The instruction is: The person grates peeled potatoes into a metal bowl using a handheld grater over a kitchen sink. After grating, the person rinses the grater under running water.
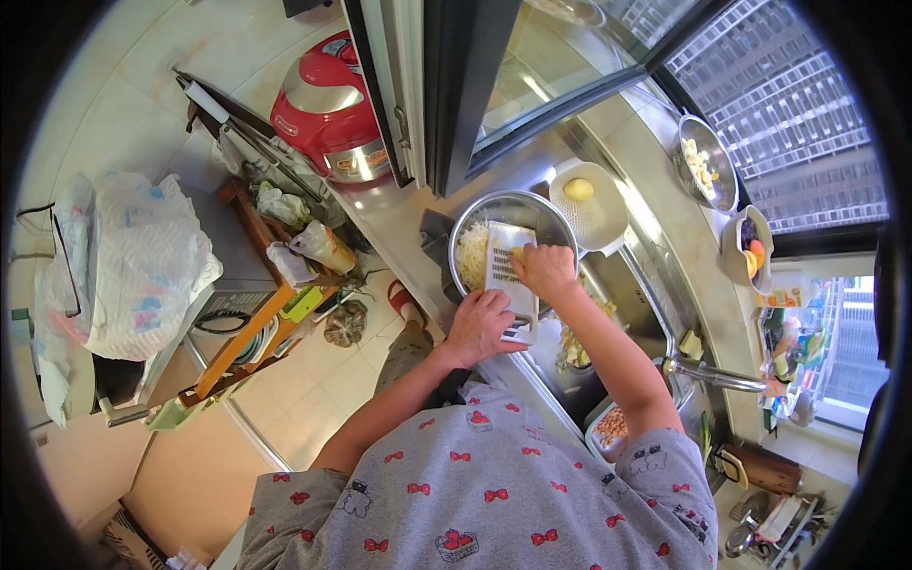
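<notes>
A white handheld grater (pixel 510 285) lies slanted over a stainless steel bowl (pixel 514 196) on the steel counter. Pale shreds (pixel 472 256) are heaped in the bowl's left side. At the grater's lower end, my left hand (pixel 482 324) grips its handle. My right hand (pixel 547 271) presses a small yellowish piece (pixel 518 255), mostly covered by the fingers, against the grating face. Just beyond the bowl, a peeled yellow potato (pixel 578 189) rests in a white plastic colander (pixel 605 214).
The sink (pixel 638 299) to the right holds peelings (pixel 573 349), with a faucet (pixel 716 375) beside it. A dark cloth (pixel 436 246) lies left of the bowl. A red rice cooker (pixel 331 107) stands farther back. A container of peanuts (pixel 611 431) sits near my right arm.
</notes>
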Demonstrator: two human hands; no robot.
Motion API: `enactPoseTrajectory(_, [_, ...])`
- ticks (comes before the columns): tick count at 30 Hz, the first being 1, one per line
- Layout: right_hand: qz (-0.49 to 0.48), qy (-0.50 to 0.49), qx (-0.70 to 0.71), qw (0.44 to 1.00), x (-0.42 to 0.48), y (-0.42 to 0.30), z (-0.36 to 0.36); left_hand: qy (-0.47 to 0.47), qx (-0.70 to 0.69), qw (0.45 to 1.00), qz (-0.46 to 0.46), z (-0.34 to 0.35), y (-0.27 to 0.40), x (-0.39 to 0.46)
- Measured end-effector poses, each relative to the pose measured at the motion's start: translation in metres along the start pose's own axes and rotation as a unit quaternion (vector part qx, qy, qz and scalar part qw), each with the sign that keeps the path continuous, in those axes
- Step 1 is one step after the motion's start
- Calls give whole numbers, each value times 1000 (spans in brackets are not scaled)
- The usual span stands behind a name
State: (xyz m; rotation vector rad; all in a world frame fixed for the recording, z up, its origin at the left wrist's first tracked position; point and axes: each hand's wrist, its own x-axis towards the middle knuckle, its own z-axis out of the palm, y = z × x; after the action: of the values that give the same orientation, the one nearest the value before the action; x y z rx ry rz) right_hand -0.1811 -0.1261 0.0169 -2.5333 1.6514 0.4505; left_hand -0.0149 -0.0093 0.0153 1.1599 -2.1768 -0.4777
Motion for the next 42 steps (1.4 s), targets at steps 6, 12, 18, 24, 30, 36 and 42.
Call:
enactPoseTrajectory(6, [7, -14, 11, 1000, 12, 8, 12, -9, 0, 1000, 6, 0, -1, 4])
enactPoseTrajectory(12, [8, -74, 18, 997, -33, -23, -11, -8, -11, 1000, -2, 8, -6, 0])
enactPoseTrajectory(18, [30, -34, 16, 999, -20, -31, 8, -24, -12, 1000, -4, 5, -3, 0])
enactPoseTrajectory(24, [31, -1, -8, 999, 10, -23, 23, -20, -8, 1000, -6, 4, -2, 2])
enactPoseTrajectory(30, [51, 17, -12, 998, 47, -13, 35, -12, -3, 1000, -9, 3, -1, 1])
enactPoseTrajectory(36, [58, 26, -35, 997, 75, 9, 49, -33, -3, 999, -5, 1, -1, 3])
enactPoseTrajectory(42, [-15, -36, 6, 999, -33, -32, 1, -14, -4, 1000, -23, 4, 0, 1])
